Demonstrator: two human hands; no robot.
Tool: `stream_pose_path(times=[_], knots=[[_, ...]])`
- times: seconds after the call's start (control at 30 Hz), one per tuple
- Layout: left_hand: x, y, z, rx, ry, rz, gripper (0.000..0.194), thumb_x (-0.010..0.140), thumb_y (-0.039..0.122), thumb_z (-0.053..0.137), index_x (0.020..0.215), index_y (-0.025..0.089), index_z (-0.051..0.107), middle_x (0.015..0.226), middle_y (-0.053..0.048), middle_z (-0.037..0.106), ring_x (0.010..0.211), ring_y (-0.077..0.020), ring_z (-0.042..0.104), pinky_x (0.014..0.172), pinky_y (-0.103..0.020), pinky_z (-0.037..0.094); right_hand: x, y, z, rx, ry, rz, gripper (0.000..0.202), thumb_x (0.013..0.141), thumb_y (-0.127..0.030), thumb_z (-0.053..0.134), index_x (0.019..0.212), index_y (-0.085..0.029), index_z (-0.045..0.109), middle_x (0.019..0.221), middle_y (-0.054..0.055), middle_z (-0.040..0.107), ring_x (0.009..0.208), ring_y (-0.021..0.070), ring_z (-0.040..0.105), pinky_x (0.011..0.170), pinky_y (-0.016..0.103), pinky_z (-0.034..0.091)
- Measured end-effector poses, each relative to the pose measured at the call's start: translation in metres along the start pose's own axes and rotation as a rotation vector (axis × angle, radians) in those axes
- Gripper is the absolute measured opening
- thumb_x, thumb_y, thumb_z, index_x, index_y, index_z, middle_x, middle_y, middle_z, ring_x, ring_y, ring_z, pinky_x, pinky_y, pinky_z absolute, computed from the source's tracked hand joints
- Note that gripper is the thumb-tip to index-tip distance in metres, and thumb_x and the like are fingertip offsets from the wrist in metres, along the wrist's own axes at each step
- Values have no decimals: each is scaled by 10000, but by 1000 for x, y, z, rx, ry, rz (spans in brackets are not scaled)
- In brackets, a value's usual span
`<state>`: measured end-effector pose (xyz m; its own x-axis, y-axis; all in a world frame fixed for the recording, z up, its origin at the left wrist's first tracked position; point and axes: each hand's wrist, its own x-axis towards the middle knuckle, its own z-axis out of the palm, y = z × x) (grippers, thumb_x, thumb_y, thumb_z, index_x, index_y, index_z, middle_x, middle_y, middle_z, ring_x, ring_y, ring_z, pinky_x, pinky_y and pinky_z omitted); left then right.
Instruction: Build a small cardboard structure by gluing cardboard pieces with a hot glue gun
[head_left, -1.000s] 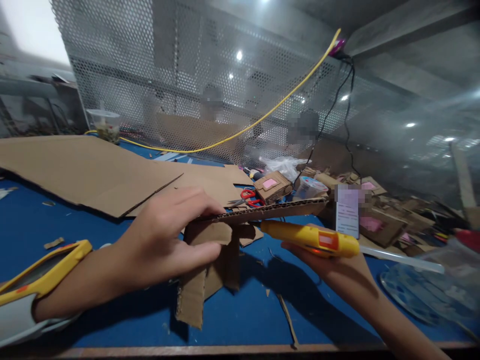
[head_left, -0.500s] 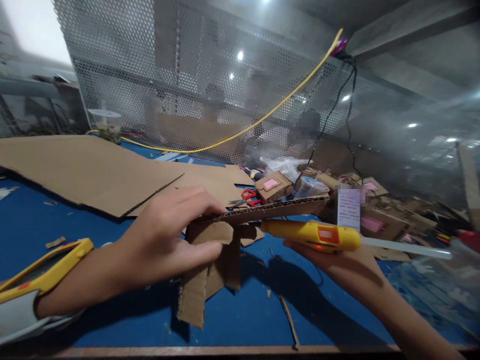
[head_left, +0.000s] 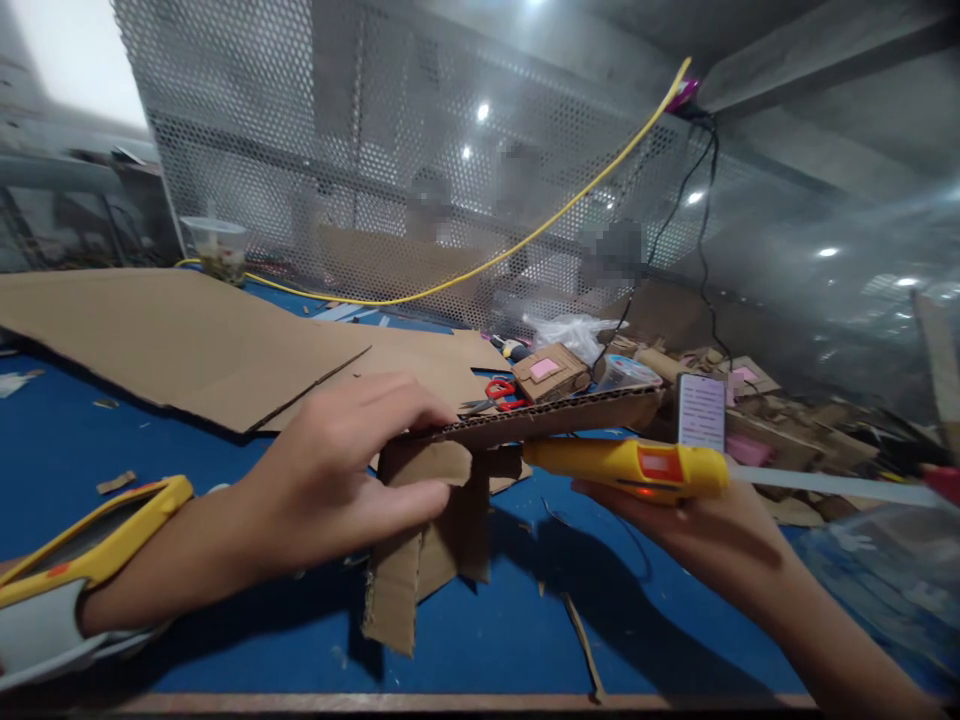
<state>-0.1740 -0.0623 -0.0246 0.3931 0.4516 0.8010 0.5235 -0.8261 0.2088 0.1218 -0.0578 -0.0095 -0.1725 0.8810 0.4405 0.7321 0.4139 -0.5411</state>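
Observation:
My left hand pinches a cardboard piece made of a flat strip with bent flaps hanging below it, above the blue table. Fingers lie over its top edge and the thumb presses a rounded flap. A yellow glue gun with a long pale glue stick is in my right hand, held from below. Its nozzle points left, just under the strip, close to the flaps; whether it touches them is hidden. On my left wrist is a yellow-framed device.
Large cardboard sheets lie at the left. Behind the piece are red scissors, a small cardboard box and a phone. Cardboard scraps pile up at the right. A yellow cable crosses before a perforated screen.
The cardboard piece, both hands and the glue gun appear slightly further right, as does much of the background. Both holds look the same.

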Motion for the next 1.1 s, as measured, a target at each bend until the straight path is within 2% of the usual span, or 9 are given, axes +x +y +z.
stream_pose_path(times=[0.13, 0.33, 0.5, 0.63, 0.73, 0.9, 1.1], knots=[[0, 0, 1, 0, 2, 3, 121, 860, 202, 610, 974, 207, 649, 783, 20, 663, 691, -149, 611, 645, -273, 456, -4, -4, -5, -5, -28, 8, 188, 745, -418, 734, 684, -241, 744, 664, 39, 762, 567, 243, 707, 499, 320, 570], [2, 2, 0, -7, -7, -10, 113, 864, 216, 588, 950, 209, 659, 770, 13, 675, 675, -154, 613, 633, -271, 459, -8, -5, -6, -146, 7, -112, 334, 824, -462, 674, 558, -268, 615, 531, 8, 644, 452, 188, 580, 443, 300, 453], [2, 1, -1, 0, -14, -19, 113, 859, 225, 586, 947, 210, 656, 770, 11, 686, 671, -148, 614, 631, -265, 464, -5, -4, -7, -91, -31, -72, 250, 792, -450, 702, 622, -269, 673, 627, 26, 729, 534, 235, 678, 502, 325, 519], [1, 0, 0, -9, -11, -18, 105, 859, 221, 592, 943, 215, 654, 779, 10, 692, 676, -149, 620, 640, -266, 475, -3, -3, -6, -25, -30, -17, 186, 741, -437, 736, 657, -273, 708, 653, 24, 752, 558, 257, 700, 505, 334, 539], [1, -1, 1, -7, 1, 3, 105, 862, 206, 595, 953, 210, 647, 788, 12, 682, 689, -146, 624, 649, -263, 479, -3, -4, -7, -47, -46, 13, 163, 777, -401, 703, 694, -262, 721, 688, 33, 767, 594, 257, 716, 536, 325, 544], [0, -1, 1, -6, 9, -2, 97, 866, 216, 608, 953, 212, 649, 788, 10, 692, 688, -147, 627, 650, -268, 486, -5, -12, -9, -184, -96, -65, 208, 838, -351, 627, 659, -249, 655, 659, 42, 747, 578, 230, 703, 537, 299, 505], [1, 1, 0, 1, 0, -22, 105, 860, 227, 595, 946, 215, 653, 793, 18, 688, 675, -141, 623, 645, -256, 476, -5, -23, -9, -303, -28, -160, 255, 848, -291, 564, 595, -261, 554, 581, 41, 695, 504, 211, 654, 501, 303, 441]])
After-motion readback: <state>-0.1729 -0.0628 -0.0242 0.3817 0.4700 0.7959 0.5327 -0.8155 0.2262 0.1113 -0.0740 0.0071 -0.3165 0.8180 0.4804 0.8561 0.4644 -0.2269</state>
